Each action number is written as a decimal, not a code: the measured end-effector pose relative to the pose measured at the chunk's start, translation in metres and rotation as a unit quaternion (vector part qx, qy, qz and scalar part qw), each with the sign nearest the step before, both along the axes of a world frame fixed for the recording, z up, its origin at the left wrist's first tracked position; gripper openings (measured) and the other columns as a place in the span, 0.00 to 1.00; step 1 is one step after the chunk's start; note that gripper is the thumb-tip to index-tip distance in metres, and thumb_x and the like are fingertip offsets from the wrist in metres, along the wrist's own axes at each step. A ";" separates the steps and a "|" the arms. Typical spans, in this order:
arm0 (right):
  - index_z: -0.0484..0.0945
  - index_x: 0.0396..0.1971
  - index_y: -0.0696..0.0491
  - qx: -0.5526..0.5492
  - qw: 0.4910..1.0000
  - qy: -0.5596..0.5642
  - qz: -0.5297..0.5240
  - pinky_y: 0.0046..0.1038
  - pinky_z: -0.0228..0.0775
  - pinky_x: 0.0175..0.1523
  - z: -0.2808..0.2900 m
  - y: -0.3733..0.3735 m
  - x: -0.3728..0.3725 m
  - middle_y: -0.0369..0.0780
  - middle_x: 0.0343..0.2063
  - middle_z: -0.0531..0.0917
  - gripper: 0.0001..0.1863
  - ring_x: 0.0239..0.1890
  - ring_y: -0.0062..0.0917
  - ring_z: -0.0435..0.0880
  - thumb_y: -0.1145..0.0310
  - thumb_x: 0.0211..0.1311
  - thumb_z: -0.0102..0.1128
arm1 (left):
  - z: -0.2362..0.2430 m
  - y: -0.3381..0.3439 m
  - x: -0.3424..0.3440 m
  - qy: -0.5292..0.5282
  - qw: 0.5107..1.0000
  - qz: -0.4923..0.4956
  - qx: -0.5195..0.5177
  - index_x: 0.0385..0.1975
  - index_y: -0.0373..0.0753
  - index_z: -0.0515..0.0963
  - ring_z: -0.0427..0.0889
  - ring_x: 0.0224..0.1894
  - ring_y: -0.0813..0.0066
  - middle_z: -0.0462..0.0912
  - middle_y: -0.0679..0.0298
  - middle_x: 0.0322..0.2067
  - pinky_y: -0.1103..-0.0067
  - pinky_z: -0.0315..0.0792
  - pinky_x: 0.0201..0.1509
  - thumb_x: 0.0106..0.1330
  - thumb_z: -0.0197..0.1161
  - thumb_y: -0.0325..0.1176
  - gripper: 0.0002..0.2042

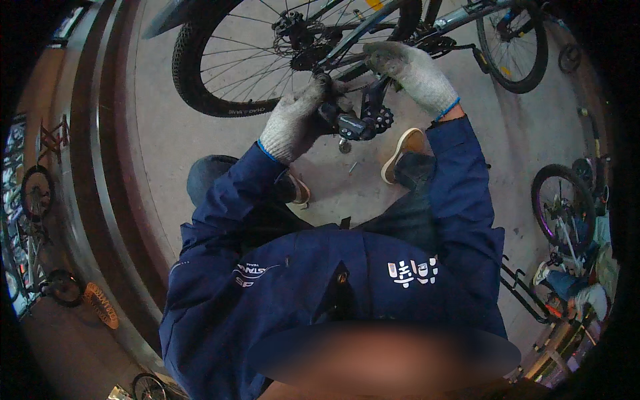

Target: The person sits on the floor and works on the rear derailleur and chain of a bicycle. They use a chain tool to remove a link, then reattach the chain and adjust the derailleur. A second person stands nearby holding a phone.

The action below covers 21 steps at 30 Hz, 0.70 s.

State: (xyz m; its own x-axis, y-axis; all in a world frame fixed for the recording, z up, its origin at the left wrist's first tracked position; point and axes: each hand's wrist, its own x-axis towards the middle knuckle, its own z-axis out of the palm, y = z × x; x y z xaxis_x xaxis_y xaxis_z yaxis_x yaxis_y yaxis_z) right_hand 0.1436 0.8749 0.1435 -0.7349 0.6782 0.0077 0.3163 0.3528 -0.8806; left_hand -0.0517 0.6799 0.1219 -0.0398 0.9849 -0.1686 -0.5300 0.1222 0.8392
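Observation:
My left hand (pixel 293 121), in a white knit glove with a dark soiled palm, closes round one side of a black rear derailleur (pixel 353 125). The derailleur sits below the rear hub of a bicycle, its small toothed pulley (pixel 383 119) facing right. My right hand (pixel 417 75), gloved the same way, is up by the bicycle frame, to the right of the derailleur. Its fingers are curled together; what lies in them is hidden. The rear wheel (pixel 257 107) with a knobby black tyre stands just beyond my left hand.
A small metal piece (pixel 353 167) lies on the grey floor between my shoes. The bicycle's front wheel (pixel 512 50) is at the upper right. Dark steps (pixel 110 167) run along the left. Another bicycle wheel (pixel 563 208) and a person in jeans (pixel 567 288) are at the right.

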 end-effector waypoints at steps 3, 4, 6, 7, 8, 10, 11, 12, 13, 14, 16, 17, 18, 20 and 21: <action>0.80 0.62 0.51 -0.046 0.997 0.000 -0.062 0.20 0.75 0.48 -0.005 0.010 0.013 0.37 0.49 0.88 0.22 0.48 0.18 0.84 0.58 0.75 0.62 | -0.001 0.006 0.006 -0.058 0.998 0.026 -0.023 0.60 0.30 0.75 0.86 0.44 0.64 0.86 0.54 0.45 0.65 0.83 0.51 0.79 0.57 0.49 0.25; 0.80 0.63 0.49 -0.115 0.988 0.023 -0.101 0.19 0.74 0.44 -0.003 0.017 0.016 0.35 0.48 0.88 0.21 0.45 0.16 0.83 0.58 0.75 0.62 | -0.001 0.010 0.007 0.005 0.999 0.035 -0.010 0.59 0.30 0.76 0.87 0.45 0.64 0.86 0.54 0.45 0.65 0.83 0.51 0.79 0.56 0.49 0.25; 0.81 0.63 0.48 -0.167 0.979 0.037 -0.110 0.18 0.70 0.38 0.001 0.022 0.023 0.33 0.44 0.87 0.20 0.40 0.14 0.81 0.58 0.76 0.61 | -0.003 0.017 0.011 0.005 0.999 0.036 -0.012 0.59 0.32 0.75 0.86 0.46 0.63 0.85 0.55 0.46 0.65 0.82 0.51 0.79 0.56 0.48 0.23; 0.81 0.62 0.48 -0.155 0.984 0.022 -0.089 0.17 0.68 0.36 0.001 0.024 0.023 0.31 0.42 0.87 0.20 0.37 0.13 0.79 0.58 0.76 0.61 | -0.004 0.024 0.008 -0.061 0.997 0.026 -0.030 0.59 0.34 0.74 0.85 0.48 0.63 0.85 0.56 0.46 0.64 0.82 0.51 0.79 0.57 0.48 0.22; 0.82 0.61 0.49 -0.144 0.983 -0.032 -0.110 0.20 0.71 0.43 0.002 0.022 0.022 0.33 0.45 0.88 0.20 0.41 0.16 0.81 0.58 0.75 0.61 | -0.004 0.024 0.009 -0.118 0.990 0.024 -0.069 0.60 0.36 0.73 0.85 0.49 0.63 0.84 0.58 0.47 0.63 0.81 0.52 0.78 0.58 0.47 0.21; 0.83 0.59 0.51 -0.092 0.993 -0.062 -0.045 0.26 0.77 0.57 0.002 0.020 0.022 0.38 0.50 0.89 0.20 0.50 0.23 0.86 0.58 0.74 0.63 | -0.006 0.030 0.009 -0.122 0.992 0.013 -0.044 0.58 0.34 0.76 0.86 0.48 0.63 0.86 0.55 0.46 0.65 0.82 0.52 0.80 0.56 0.47 0.21; 0.83 0.59 0.51 -0.077 0.994 -0.072 -0.025 0.26 0.77 0.57 0.002 0.021 0.020 0.37 0.50 0.89 0.19 0.49 0.23 0.86 0.59 0.74 0.63 | -0.006 0.033 0.008 -0.120 0.992 0.011 -0.043 0.57 0.32 0.77 0.87 0.47 0.63 0.86 0.54 0.45 0.65 0.83 0.52 0.80 0.55 0.47 0.22; 0.83 0.59 0.50 -0.051 0.997 -0.057 0.028 0.26 0.78 0.56 0.001 0.020 0.021 0.37 0.49 0.89 0.19 0.49 0.23 0.86 0.60 0.73 0.63 | -0.005 0.031 0.011 -0.101 0.994 0.024 -0.038 0.57 0.33 0.77 0.87 0.47 0.63 0.86 0.54 0.45 0.65 0.83 0.52 0.80 0.55 0.47 0.21; 0.82 0.59 0.53 -0.081 0.994 -0.074 -0.020 0.27 0.79 0.56 0.000 0.019 0.022 0.38 0.50 0.88 0.19 0.49 0.24 0.86 0.63 0.73 0.63 | -0.004 0.031 0.012 -0.081 0.995 0.037 -0.036 0.57 0.33 0.77 0.87 0.48 0.63 0.86 0.54 0.45 0.65 0.83 0.52 0.80 0.55 0.46 0.21; 0.82 0.59 0.54 -0.119 0.991 -0.023 -0.049 0.24 0.77 0.50 0.000 0.022 0.022 0.36 0.49 0.88 0.19 0.46 0.20 0.84 0.62 0.73 0.63 | -0.002 0.036 0.010 -0.059 0.996 0.051 -0.033 0.57 0.33 0.77 0.87 0.48 0.62 0.86 0.54 0.45 0.65 0.83 0.53 0.80 0.54 0.46 0.21; 0.80 0.60 0.55 -0.189 0.972 0.069 -0.122 0.20 0.73 0.40 -0.003 0.027 0.020 0.33 0.45 0.87 0.21 0.40 0.13 0.80 0.61 0.73 0.63 | 0.002 0.045 0.002 -0.160 0.980 0.114 -0.023 0.56 0.34 0.77 0.86 0.49 0.63 0.87 0.54 0.46 0.65 0.82 0.53 0.80 0.55 0.46 0.20; 0.80 0.60 0.56 -0.250 0.952 0.122 -0.127 0.21 0.76 0.44 -0.005 0.029 0.018 0.35 0.48 0.87 0.20 0.45 0.15 0.82 0.64 0.72 0.64 | 0.003 0.051 -0.004 -0.214 0.966 0.145 -0.005 0.56 0.34 0.77 0.86 0.49 0.63 0.87 0.55 0.46 0.65 0.82 0.53 0.80 0.56 0.46 0.20; 0.80 0.60 0.56 -0.224 0.957 0.124 -0.139 0.22 0.77 0.45 -0.009 0.030 0.011 0.35 0.48 0.87 0.20 0.46 0.16 0.82 0.65 0.72 0.64 | 0.005 0.058 -0.012 -0.200 0.965 0.166 -0.027 0.56 0.35 0.77 0.86 0.49 0.63 0.87 0.55 0.46 0.64 0.82 0.53 0.80 0.56 0.46 0.20; 0.80 0.59 0.57 -0.189 0.958 0.119 -0.181 0.22 0.77 0.47 -0.018 0.030 0.002 0.35 0.49 0.86 0.19 0.48 0.18 0.83 0.68 0.72 0.64 | 0.005 0.065 -0.023 -0.182 0.962 0.197 -0.049 0.56 0.35 0.77 0.87 0.49 0.63 0.87 0.56 0.47 0.64 0.82 0.54 0.79 0.57 0.46 0.20; 0.80 0.60 0.58 -0.072 0.983 0.058 -0.161 0.23 0.77 0.50 -0.020 0.032 -0.001 0.36 0.50 0.86 0.19 0.48 0.20 0.83 0.71 0.71 0.64 | 0.005 0.067 -0.032 -0.121 0.973 0.190 -0.040 0.57 0.35 0.77 0.87 0.48 0.63 0.87 0.56 0.47 0.66 0.82 0.54 0.79 0.57 0.46 0.20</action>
State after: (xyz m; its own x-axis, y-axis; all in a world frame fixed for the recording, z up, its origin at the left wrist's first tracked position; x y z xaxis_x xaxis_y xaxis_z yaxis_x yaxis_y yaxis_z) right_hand 0.1424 0.9066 0.1234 -0.4820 0.8755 -0.0338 0.2849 0.1201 -0.9510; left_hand -0.0833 0.7466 0.1274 -0.3492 0.8896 -0.2945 -0.7300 -0.0613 0.6806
